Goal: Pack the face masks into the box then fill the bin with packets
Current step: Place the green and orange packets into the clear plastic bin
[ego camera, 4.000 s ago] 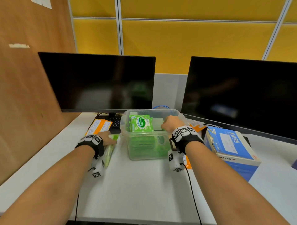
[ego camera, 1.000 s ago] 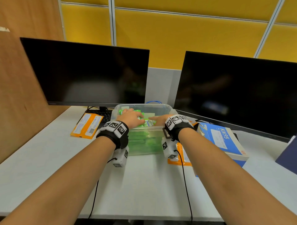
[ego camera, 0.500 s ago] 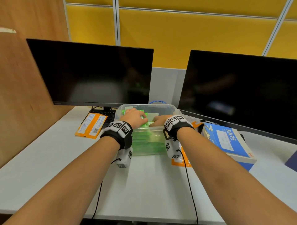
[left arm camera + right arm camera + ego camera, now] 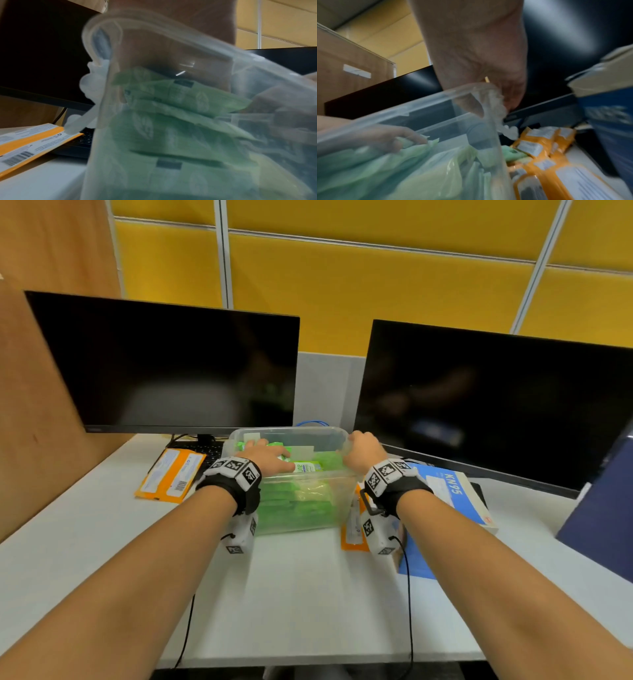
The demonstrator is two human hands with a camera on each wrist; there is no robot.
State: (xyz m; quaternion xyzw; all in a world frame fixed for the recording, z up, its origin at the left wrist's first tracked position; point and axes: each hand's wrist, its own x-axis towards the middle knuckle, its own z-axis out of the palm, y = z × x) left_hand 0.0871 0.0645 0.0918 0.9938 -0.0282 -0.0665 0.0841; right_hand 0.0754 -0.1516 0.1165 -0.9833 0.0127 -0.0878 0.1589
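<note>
A clear plastic bin [image 4: 310, 433] stands at the desk's middle, stacked with green packets [image 4: 298, 505]. My left hand [image 4: 265, 455] reaches inside it and rests flat on the top green packet [image 4: 306, 466]; the right wrist view shows that left hand [image 4: 376, 134] through the wall, its fingers lying on the packets [image 4: 368, 169]. My right hand [image 4: 363, 451] grips the bin's right rim [image 4: 419, 102], thumb inside and fingers outside. A blue KN95 mask box [image 4: 452, 494] lies closed to the right of the bin.
Orange packets lie left of the bin [image 4: 171, 474] and between bin and box [image 4: 352, 525]. Two dark monitors [image 4: 164, 371] [image 4: 496, 405] stand close behind, with a keyboard [image 4: 210, 451] under the left one. A dark blue object [image 4: 603, 518] is at far right.
My right hand has left the inside of the bin and taken hold of its right rim. The left hand stays on the green packets.
</note>
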